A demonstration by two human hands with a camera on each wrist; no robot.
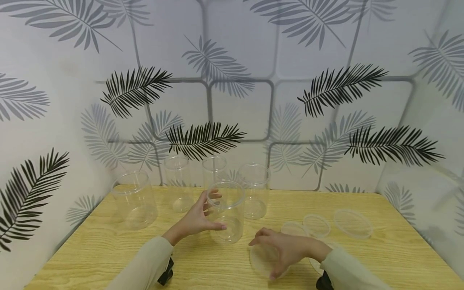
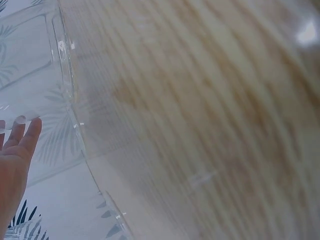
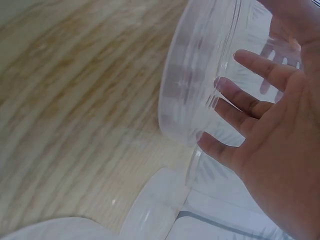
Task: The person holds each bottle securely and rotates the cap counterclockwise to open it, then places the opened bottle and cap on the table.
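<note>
My left hand [image 1: 197, 217] grips a clear plastic jar [image 1: 235, 225] from its left side, thumb in front and fingers round the back. The jar has no lid on and stands near the middle of the wooden table. In the left wrist view the fingers [image 2: 31, 136] show at the left edge, and wood grain fills most of the picture. To the right of the jar, my right hand [image 1: 290, 247] spans a round clear lid [image 1: 262, 259] with fingers and thumb. From the right wrist, the fingertips [image 3: 207, 140] meet the rim of this lid [image 3: 175, 95].
Several open clear jars stand behind and left: one at the far left [image 1: 139, 201], others at the back [image 1: 177, 183] and behind the held jar [image 1: 259, 189]. Loose clear lids lie at right on the table [image 1: 384, 249], such as the farthest lid [image 1: 353, 223]. A leaf-patterned wall [image 1: 239, 108] borders the back.
</note>
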